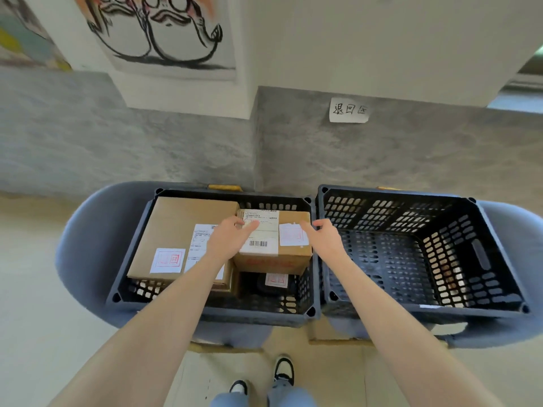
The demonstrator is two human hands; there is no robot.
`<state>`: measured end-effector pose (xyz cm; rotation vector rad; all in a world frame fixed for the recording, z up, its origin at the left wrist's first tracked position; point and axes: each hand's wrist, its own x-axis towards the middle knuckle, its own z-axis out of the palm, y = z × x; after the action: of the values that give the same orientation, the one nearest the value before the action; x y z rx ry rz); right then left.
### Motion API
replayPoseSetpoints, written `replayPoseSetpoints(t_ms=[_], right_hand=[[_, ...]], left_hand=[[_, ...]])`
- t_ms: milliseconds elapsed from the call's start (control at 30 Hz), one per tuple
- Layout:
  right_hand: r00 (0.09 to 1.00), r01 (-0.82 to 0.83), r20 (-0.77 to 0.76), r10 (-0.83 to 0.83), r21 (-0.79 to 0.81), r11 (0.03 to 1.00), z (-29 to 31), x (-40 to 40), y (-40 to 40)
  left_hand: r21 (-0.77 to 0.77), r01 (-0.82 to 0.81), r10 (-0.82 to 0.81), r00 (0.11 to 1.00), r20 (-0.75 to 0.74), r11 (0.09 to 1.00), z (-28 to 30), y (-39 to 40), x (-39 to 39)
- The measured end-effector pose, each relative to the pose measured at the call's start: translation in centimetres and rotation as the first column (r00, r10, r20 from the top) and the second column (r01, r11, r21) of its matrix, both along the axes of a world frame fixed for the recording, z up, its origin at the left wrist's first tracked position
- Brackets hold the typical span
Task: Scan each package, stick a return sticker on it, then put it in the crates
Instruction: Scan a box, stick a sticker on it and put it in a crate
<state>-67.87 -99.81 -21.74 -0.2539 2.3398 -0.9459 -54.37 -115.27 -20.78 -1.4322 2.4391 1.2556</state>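
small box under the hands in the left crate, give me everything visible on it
The small box is brown cardboard and sits raised in the back right of the left crate, beside the large box. Its top faces up, carrying a white shipping label with barcodes and a white return sticker printed in red. Blurred red print runs along its front side. The left hand rests on the label; the right hand is at its right edge, contact unclear.

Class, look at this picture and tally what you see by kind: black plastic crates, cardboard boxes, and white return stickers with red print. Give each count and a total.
Black plastic crates: 2, left crate and right crate
Brown cardboard boxes: 2, large box and small box
White return stickers with red print: 3, at and
Total: 7
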Motion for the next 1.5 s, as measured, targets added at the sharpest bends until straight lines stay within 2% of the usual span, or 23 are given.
replayPoseSetpoints(t_ms=[167,267,367,467,600,800,1000,1233,1333,1400,1500], right_hand=[[0.996,-0.046,-0.07,0.049,0.039,0.998,3.5,2.4,3.2],[0.967,-0.055,-0.237,0.09,0.151,0.987,6.0,4.4,6.2],[0.9,0.035,-0.428,0.088,0.272,0.962,8.9,7.0,9.7],[0.834,0.188,-0.551,0.033,0.339,0.922,11.4,10.3,13.9],[0.73,0.43,-0.677,-0.094,0.348,0.833,14.9,16.0,20.5],[0.574,0.743,-0.777,-0.259,0.361,0.564,20.9,27.4,32.2],[0.407,0.907,-0.839,-0.361,0.323,0.271,26.3,41.8,43.0],[0.207,0.97,-0.896,-0.393,0.239,-0.033,30.2,61.0,53.1],[0.14,0.967,-0.906,-0.401,0.211,-0.14,30.8,69.7,57.1],[0.11,0.967,-0.904,-0.412,0.194,-0.167,30.9,73.5,58.9],[0.118,0.949,-0.911,-0.396,0.221,-0.225,31.0,80.7,62.4]], left_hand=[[-0.059,0.215,-0.212,0.975,0.064,0.975,2.3,1.7,0.8],[-0.196,0.444,-0.429,0.896,0.115,0.874,4.5,3.1,0.6],[-0.358,0.621,-0.619,0.774,0.136,0.697,7.4,5.1,-0.1],[-0.533,0.717,-0.766,0.616,0.182,0.45,10.1,8.0,-0.6],[-0.695,0.702,-0.897,0.394,0.199,0.154,14.1,13.5,0.1],[-0.805,0.583,-0.976,0.084,0.2,-0.115,20.5,25.4,3.3],[-0.856,0.463,-0.971,-0.159,0.176,-0.231,27.2,39.6,9.8],[-0.876,0.374,-0.867,-0.489,0.091,-0.303,31.7,55.2,23.6],[-0.876,0.341,-0.813,-0.574,0.095,-0.342,31.8,61.8,31.3],[-0.871,0.333,-0.795,-0.598,0.1,-0.36,31.6,64.6,34.9],[-0.86,0.333,-0.746,-0.661,0.081,-0.387,31.1,70.1,41.7]])
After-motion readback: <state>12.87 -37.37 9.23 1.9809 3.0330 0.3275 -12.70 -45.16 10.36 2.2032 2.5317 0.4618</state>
